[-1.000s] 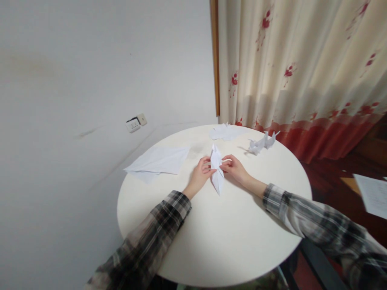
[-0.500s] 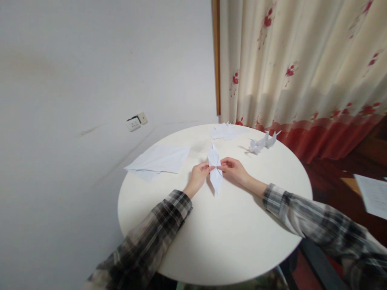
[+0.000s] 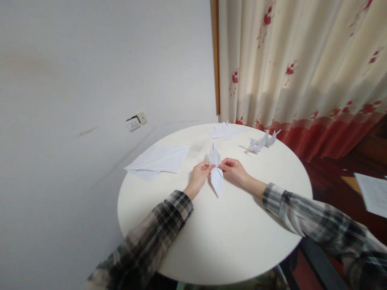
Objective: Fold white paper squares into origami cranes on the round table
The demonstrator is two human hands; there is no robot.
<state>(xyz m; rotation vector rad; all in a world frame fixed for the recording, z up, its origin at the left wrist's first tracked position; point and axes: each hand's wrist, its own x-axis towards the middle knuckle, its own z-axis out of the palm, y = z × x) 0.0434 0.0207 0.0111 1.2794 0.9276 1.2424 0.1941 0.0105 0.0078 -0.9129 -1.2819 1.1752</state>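
Note:
A sheet of white paper folded into a long diamond, the folded paper [image 3: 217, 181], is held just above the round white table [image 3: 229, 241]. One point of it faces away from me and the other faces toward me. At its left edge, near the middle, my left hand [image 3: 200, 175] pinches it between thumb and fingers. My right hand [image 3: 235, 169] grips the opposite edge in the same way, its thumb near the centre crease. The undersides of the fingers are partly hidden behind the paper.
Flat white paper sheets [image 3: 163, 158] lie on the table's left. Further back are more pieces of white paper [image 3: 225, 131]. Folded paper figures [image 3: 258, 144] stand at the back right. A wall with a socket [image 3: 132, 124] and a flowered curtain [image 3: 290, 92] border the table.
The folded paper has turned slightly, its near point shifting a little to the right. Both hands keep their pinch with only tiny movement.

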